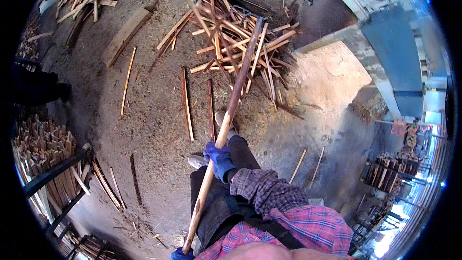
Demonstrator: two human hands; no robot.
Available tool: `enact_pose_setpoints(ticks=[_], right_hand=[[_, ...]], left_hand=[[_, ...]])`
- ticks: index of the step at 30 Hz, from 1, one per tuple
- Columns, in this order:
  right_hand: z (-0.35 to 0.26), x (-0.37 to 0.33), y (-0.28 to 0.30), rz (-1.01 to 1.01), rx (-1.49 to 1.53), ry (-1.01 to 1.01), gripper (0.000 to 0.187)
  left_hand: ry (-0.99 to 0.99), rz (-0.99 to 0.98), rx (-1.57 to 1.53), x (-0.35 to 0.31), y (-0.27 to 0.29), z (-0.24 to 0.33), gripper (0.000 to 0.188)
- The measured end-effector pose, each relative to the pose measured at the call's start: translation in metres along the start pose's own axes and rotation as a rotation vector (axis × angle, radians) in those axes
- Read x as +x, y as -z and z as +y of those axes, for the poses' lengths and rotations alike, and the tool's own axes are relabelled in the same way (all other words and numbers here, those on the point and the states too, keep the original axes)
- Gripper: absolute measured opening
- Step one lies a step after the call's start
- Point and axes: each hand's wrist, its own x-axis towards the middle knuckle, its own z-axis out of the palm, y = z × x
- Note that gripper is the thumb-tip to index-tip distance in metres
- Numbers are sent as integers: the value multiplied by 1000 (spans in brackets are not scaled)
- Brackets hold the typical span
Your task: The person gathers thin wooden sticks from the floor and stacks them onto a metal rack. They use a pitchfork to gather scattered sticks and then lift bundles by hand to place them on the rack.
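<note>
A long wooden pole [208, 181], pale near me and dark brown toward its far part, runs slantwise from the lower edge up into a heap of wood strips [226, 43]. My right hand [219, 158], in a blue glove, is wrapped round its middle. Lower down, at the bottom edge, my left hand [182, 254] in a blue glove closes round the near end; only part of it shows. Curved metal bars [246, 12] lie among the strips by the pole's far end. Whether they are joined to the pole, I cannot tell.
Loose strips [186, 103] lie on the dirty floor before my shoes. A plank [126, 36] lies farther left. Racks of upright strips [41, 144] stand at left, stacked wood [392, 171] at right. Blue-grey machinery [397, 62] and a sawdust pile [332, 72] are far right. A dark-clothed person [41, 84] stands at left.
</note>
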Motion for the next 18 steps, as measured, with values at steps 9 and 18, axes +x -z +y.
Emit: enact_pose_setpoints(ticks=[9,18], right_hand=[[-117,48,-23,-186,27,3,13],[-358,311,-56,-248,-231,326,15]], left_hand=[[1,-3,-99,31,-7,89,38],[-629,195,-161,53,42,421,39]])
